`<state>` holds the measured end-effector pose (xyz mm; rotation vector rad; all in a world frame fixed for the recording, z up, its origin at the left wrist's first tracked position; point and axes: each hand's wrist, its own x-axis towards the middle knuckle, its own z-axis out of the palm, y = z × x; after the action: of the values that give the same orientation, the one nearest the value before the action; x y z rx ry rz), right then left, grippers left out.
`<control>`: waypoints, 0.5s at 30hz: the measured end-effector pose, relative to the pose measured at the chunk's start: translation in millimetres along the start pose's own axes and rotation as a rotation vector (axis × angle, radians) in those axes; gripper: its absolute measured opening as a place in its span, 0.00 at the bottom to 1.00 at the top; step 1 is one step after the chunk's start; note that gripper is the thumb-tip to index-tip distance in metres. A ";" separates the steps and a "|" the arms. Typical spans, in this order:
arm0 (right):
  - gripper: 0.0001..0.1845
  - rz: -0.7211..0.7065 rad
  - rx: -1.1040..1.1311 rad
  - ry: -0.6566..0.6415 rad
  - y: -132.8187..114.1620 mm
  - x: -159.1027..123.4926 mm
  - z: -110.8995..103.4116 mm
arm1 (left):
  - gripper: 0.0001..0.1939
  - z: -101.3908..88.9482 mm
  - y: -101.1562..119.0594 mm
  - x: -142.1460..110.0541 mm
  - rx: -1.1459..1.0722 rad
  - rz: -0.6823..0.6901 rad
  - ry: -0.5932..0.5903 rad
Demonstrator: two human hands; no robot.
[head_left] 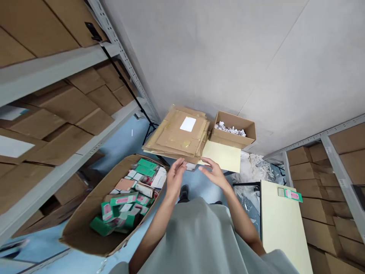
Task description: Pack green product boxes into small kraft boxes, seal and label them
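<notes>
My left hand [175, 178] is in front of the flattened cardboard stack, its fingers curled and thumb against the edge of a small, flat, whitish thing [190, 166]. That thing looks partly see-through, and its kind is not clear. My right hand [214, 174] is a little to the right, fingers apart and holding nothing, its fingertips pointing toward the whitish thing. Just beyond both hands lies the stack of flattened cardboard [171, 139], with a white label [188, 124] on top.
A large carton [85, 228] of green and white boxes [124, 199] stands at left. Beyond the stack sits an open carton [232, 139] with crumpled white pieces. A green-and-pink box [290, 194] lies on the right table [281, 228]. Shelves with cartons [65, 102] flank both sides.
</notes>
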<state>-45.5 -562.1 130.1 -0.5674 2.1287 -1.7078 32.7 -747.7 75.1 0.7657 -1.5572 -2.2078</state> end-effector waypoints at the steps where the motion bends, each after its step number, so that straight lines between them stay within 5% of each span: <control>1: 0.35 -0.023 -0.095 -0.005 2.0 19.6 15.4 | 0.29 -13.4 -2.7 13.5 -0.050 -0.024 0.025; 4: 0.34 -0.038 -0.415 -0.023 10.4 73.7 53.4 | 0.28 -38.5 -11.0 53.2 -0.141 -0.102 0.055; 8: 0.42 0.105 -0.745 -0.071 27.1 125.2 85.1 | 0.27 -43.6 -16.7 97.7 -0.195 -0.162 0.020; 15: 0.38 0.226 -1.109 -0.147 54.1 143.8 107.6 | 0.21 -37.6 -26.1 125.8 -0.205 -0.267 0.014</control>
<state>-119.2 -715.5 51.2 -0.6356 2.7382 -0.2291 -44.5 -836.5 11.4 0.9690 -1.2563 -2.4955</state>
